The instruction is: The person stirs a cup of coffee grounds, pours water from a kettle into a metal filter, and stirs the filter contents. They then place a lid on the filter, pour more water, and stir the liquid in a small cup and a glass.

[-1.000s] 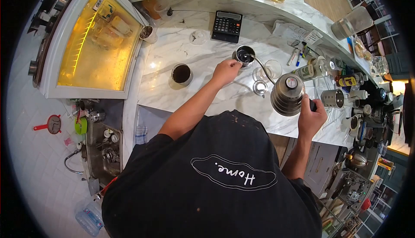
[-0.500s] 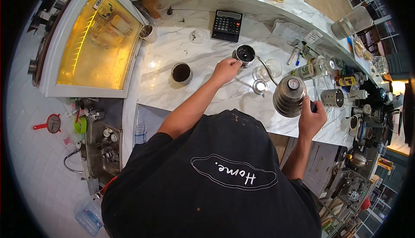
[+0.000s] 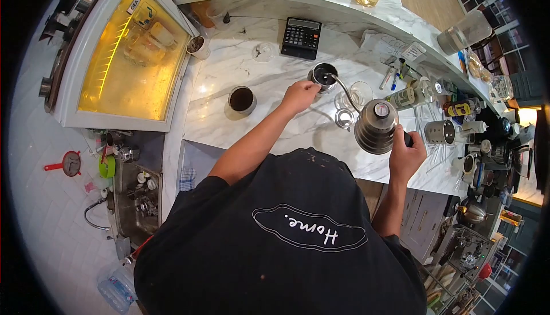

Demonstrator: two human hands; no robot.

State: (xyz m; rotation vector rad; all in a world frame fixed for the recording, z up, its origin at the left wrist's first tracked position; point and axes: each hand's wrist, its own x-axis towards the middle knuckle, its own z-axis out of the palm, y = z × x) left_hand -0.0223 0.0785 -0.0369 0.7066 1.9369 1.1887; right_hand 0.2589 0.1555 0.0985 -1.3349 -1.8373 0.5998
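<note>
My right hand (image 3: pixel 408 153) is wrapped round the dark handle of a steel gooseneck kettle (image 3: pixel 376 127). The kettle's spout tip is over the open mouth of a small metal cup (image 3: pixel 324 78) with dark contents. Against the near left side of that cup, the fingers of my left hand (image 3: pixel 300 96) are closed on its rim or side. To the left a glass of dark liquid (image 3: pixel 242 100) stands on the marble counter (image 3: pixel 269 127). A small round metal piece (image 3: pixel 344 118) and a clear glass (image 3: pixel 361 93) lie between cup and kettle.
A calculator (image 3: pixel 301 38) and a clear round lid (image 3: pixel 263 52) lie beyond the cup. Markers (image 3: pixel 389 77), bottles (image 3: pixel 402 98) and a perforated metal holder (image 3: pixel 440 132) crowd the right. At the left are a lit glass-door cabinet (image 3: pixel 123 57) and a sink (image 3: pixel 133 200).
The kettle has moved left with my right hand, and its spout tip now reaches further over the metal cup. My left hand stays at the cup.
</note>
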